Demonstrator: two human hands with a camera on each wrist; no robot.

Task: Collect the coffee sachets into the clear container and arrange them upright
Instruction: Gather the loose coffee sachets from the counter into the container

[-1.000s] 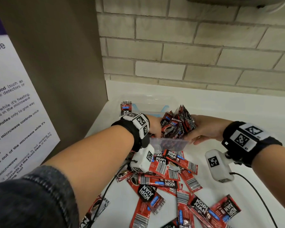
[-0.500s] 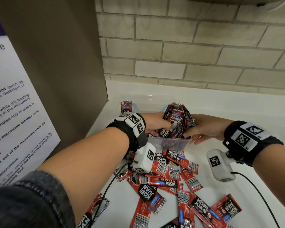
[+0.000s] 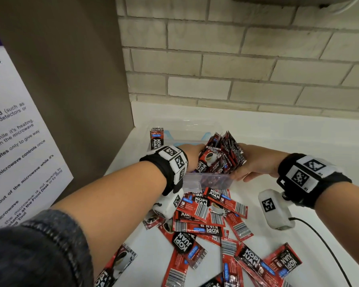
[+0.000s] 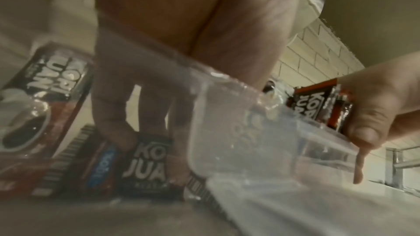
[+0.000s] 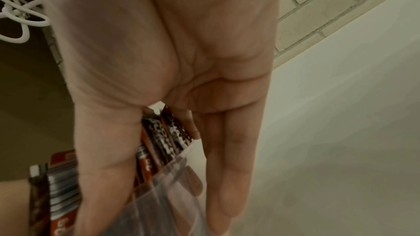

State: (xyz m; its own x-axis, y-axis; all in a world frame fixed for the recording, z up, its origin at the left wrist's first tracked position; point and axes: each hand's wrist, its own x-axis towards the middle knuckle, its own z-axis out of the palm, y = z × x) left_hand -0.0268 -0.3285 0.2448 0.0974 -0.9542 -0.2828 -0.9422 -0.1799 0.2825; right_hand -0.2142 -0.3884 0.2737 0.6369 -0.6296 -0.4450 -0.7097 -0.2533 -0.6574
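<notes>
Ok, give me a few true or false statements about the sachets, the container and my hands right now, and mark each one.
1. A bundle of sachets stands in the clear container. True.
2. The left hand and right hand are on opposite sides of that bundle. True.
3. All sachets are already in the container. False: many loose sachets lie flat on the counter in front of it.
4. The container is opaque blue. False: it is clear, and sachets show through its wall.
5. One sachet stands alone at the back left, apart from the bundle. True.
6. The right hand rests flat on the counter. False: it is at the bundle, thumb against the sachets.
</notes>
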